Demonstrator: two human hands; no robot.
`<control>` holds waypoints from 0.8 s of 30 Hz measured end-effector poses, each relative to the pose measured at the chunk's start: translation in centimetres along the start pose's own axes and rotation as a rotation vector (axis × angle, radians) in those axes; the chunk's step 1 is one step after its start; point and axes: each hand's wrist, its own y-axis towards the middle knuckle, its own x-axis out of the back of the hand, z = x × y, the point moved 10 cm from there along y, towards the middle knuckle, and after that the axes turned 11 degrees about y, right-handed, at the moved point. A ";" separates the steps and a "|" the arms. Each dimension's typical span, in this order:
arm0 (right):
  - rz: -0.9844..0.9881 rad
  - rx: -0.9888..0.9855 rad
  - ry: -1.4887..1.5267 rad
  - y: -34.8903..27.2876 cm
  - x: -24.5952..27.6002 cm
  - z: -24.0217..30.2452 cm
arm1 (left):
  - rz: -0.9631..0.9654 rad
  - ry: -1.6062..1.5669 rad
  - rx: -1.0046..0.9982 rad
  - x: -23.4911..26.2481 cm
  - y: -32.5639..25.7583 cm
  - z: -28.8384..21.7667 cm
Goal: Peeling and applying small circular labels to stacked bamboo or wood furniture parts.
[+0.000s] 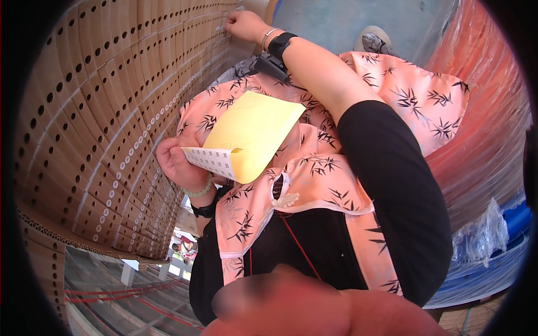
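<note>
My left hand [180, 163] grips the edge of a label sheet [255, 131] with thumb and fingers. Its yellow backing faces up, and the near edge curls over, showing rows of small white printed labels. My right hand [245, 26] is stretched far forward and left, against the face of a tall stack of brown cardboard pieces [112, 106]. Its fingers are bent together at the cardboard; what they hold, if anything, is too small to make out. The stack's face is dotted with round holes and white round marks.
A black device [272, 68] lies beyond the sheet, near my right wrist. Orange-red goods in clear plastic wrap [476, 106] rise on the right, with blue wrapped goods [504, 246] below them. A grey-blue floor [330, 28] shows ahead.
</note>
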 end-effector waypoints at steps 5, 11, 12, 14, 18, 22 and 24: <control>0.066 -0.088 0.301 0.1 -1.6 0.9 | 0.016 -0.005 -0.028 -0.2 0.3 -0.1; 0.067 -0.197 0.571 -1.1 -2.6 0.5 | 0.001 -0.035 -0.006 0.4 -0.2 0.2; 0.050 -0.200 0.577 -1.1 -2.5 0.3 | -0.008 -0.031 -0.002 0.3 -0.1 0.2; 0.031 -0.202 0.583 -1.0 -2.4 -0.1 | -0.016 -0.027 0.003 0.1 0.1 0.3; -0.109 -0.128 0.335 -0.3 -0.3 -1.1 | 0.005 -0.024 -0.008 -0.7 0.5 -0.2; -0.052 -0.163 0.150 0.6 -0.3 0.3 | -0.124 0.100 -0.004 1.4 0.5 0.2; -0.080 -0.038 -0.072 2.3 1.4 1.5 | -0.086 0.011 -0.032 -0.2 1.4 0.4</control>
